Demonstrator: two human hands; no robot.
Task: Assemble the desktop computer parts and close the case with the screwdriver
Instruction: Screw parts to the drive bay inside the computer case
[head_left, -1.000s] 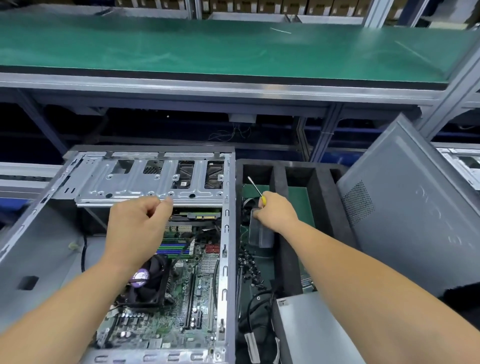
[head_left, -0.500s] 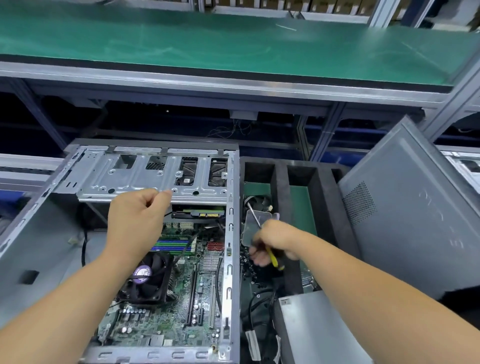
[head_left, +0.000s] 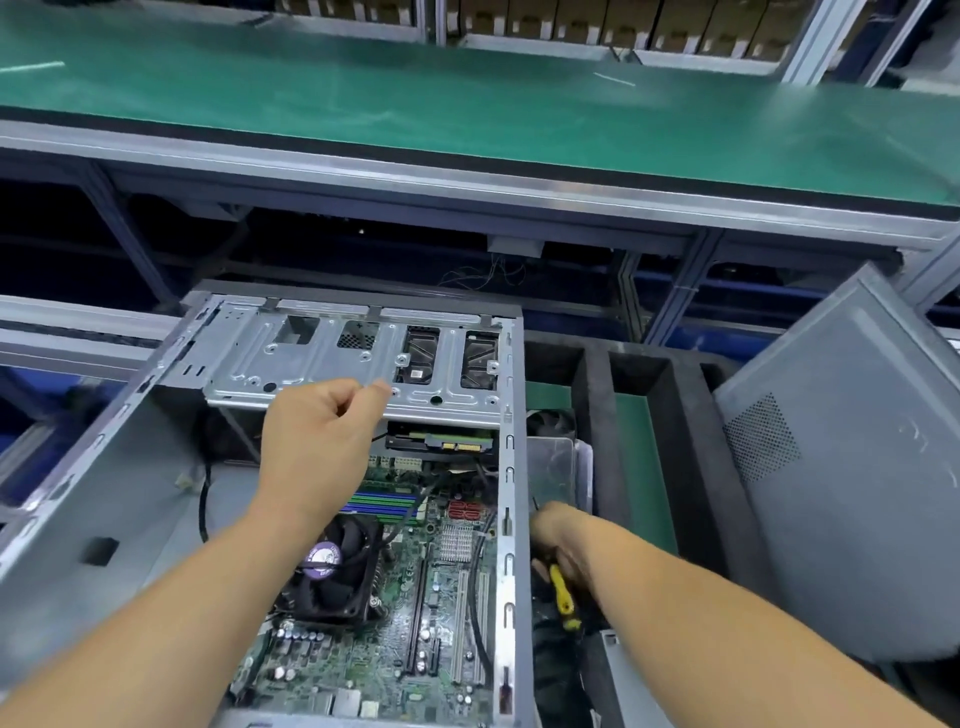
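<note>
The open computer case (head_left: 506, 467) lies on its side, showing the green motherboard (head_left: 415, 623) with a black CPU fan (head_left: 332, 571). My left hand (head_left: 317, 441) hovers with curled fingers over the front edge of the silver drive cage (head_left: 332, 374); I cannot see anything pinched between them. My right hand (head_left: 558, 540) is just right of the case wall, gripping a yellow-handled screwdriver (head_left: 562, 597) with its handle pointing toward me. The grey side panel (head_left: 857, 493) leans upright at the right.
A black foam tray (head_left: 680, 415) with compartments sits right of the case, holding a shiny metal part (head_left: 553, 473), a small fan (head_left: 548, 423) and black cables. A green-topped bench (head_left: 467, 114) runs across the back. A grey box (head_left: 631, 686) sits at the lower right.
My right hand has pulled back toward me from the far part of the tray with the screwdriver, its handle now pointing down. My left hand stays at the drive cage.
</note>
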